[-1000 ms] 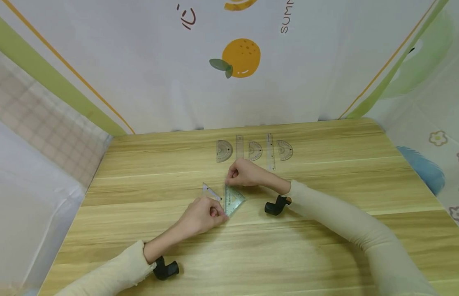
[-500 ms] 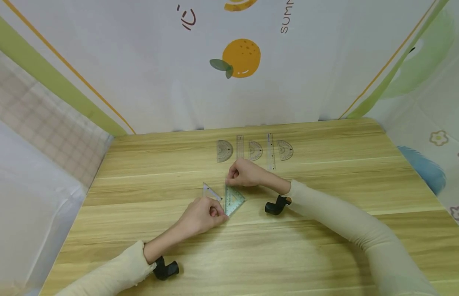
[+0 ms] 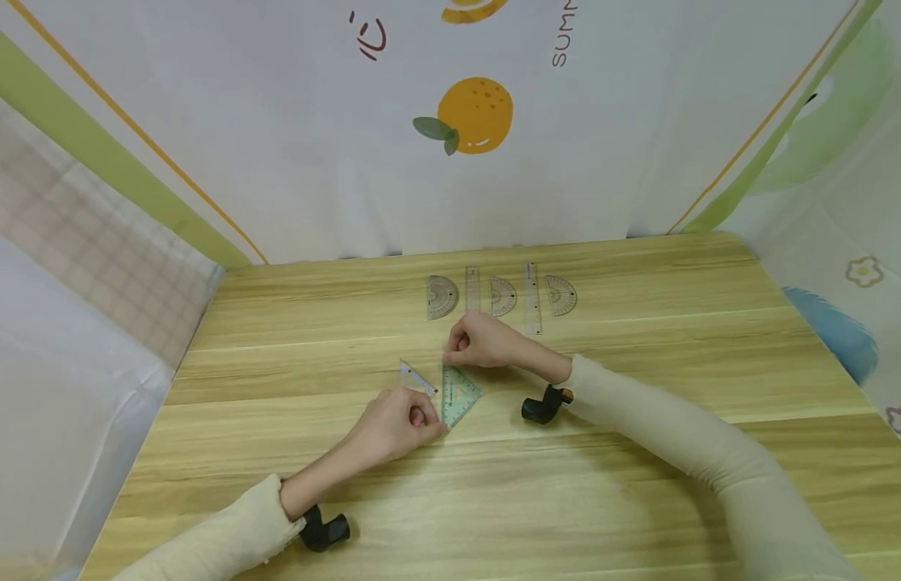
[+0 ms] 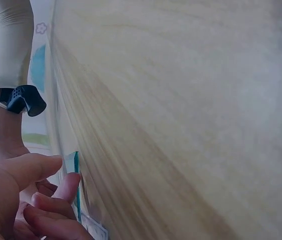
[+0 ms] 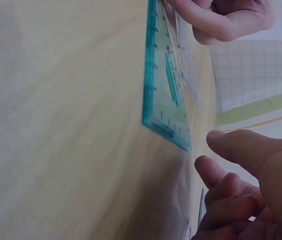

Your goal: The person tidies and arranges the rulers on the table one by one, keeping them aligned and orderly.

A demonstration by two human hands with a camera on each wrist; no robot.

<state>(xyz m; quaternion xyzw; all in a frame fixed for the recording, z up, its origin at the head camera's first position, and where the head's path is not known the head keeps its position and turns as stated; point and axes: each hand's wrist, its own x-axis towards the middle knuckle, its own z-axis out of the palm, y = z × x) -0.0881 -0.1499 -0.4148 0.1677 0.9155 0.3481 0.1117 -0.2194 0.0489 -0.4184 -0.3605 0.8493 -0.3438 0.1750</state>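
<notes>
Head view. A teal transparent plastic set square [image 3: 459, 393] lies flat near the middle of the pale wooden table [image 3: 639, 500], with a smaller clear triangular set square [image 3: 414, 377] just to its left. The left hand [image 3: 394, 426], fingers curled, pinches the teal square at its near corner; the right hand [image 3: 481, 340], loosely clenched, rests at its far corner, and whether it actually touches the plastic cannot be told here. Along the far edge lie three grey semicircular protractors [image 3: 442, 296] and two clear straight rulers [image 3: 532, 297].

Left wrist view. The thumb and curled fingers [image 4: 70, 186] of the left hand [image 4: 16, 200] close on the teal edge [image 4: 76, 185].

Right wrist view. The right hand [image 5: 248, 187] hovers with curled fingers just beside the teal corner [image 5: 168, 107], apparently apart from it, holding nothing.

Handling, as a judgement: the square is thin, light, stiff and slippery on the wood, and somewhat brittle; it is best taken by an edge or corner.
</notes>
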